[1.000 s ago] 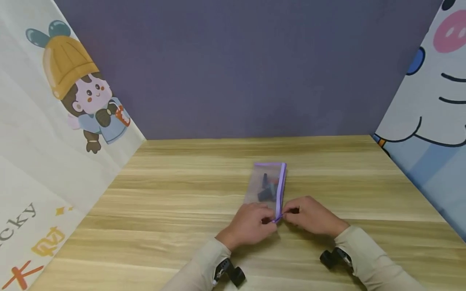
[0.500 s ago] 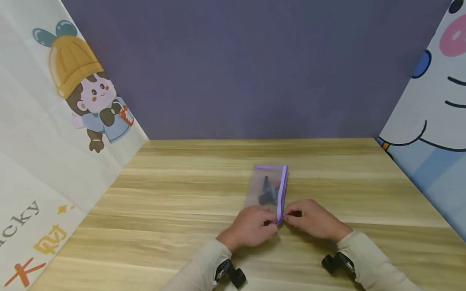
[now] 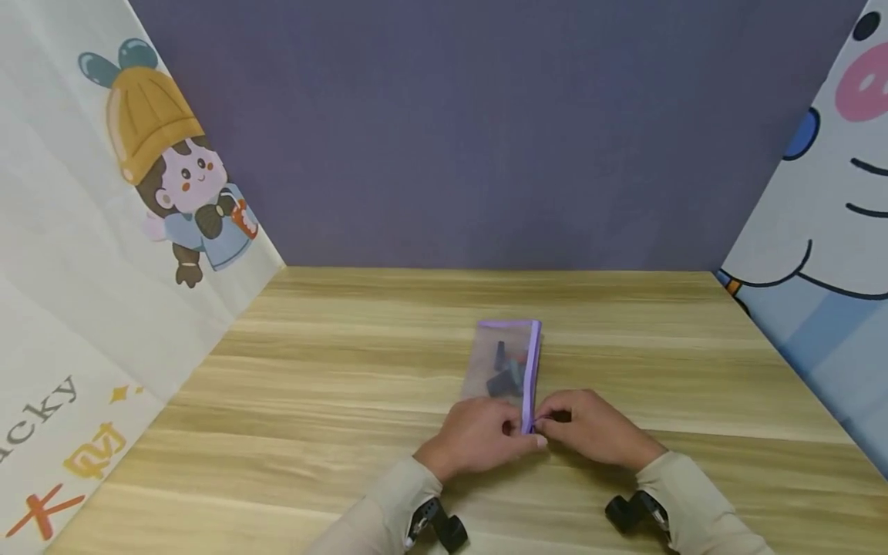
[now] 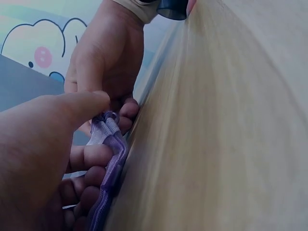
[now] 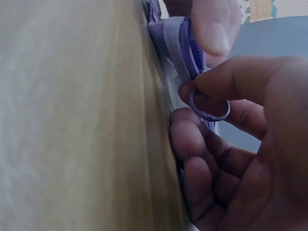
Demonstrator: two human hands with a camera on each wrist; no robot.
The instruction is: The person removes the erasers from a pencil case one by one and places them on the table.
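Note:
A translucent zip pouch (image 3: 480,366) with purple edging lies on the table, its zipper side facing right. Dark, bluish and reddish small items (image 3: 506,379) show dimly through it; their kind cannot be made out. At the pouch's near end, my left hand (image 3: 479,437) grips the corner beside the zipper, fingers curled round the edging. My right hand (image 3: 598,428) pinches the zipper's pull between thumb and forefinger; its purple ring (image 5: 210,118) sticks out below the thumb in the right wrist view. There, the zipper tape (image 5: 185,45) looks parted near the left thumb.
Both hands work over a wood-grain table (image 3: 333,370). A dark panel (image 3: 444,139) stands along its back edge. Cartoon-printed sheets, a left one (image 3: 62,231) and a right one (image 3: 832,339), flank the sides. A black camera (image 3: 444,526) sits at the left wrist.
The left thumb has stretched out to the right, past the pouch's near corner. The right hand keeps its pinch near the zipper end. The head view has shifted slightly.

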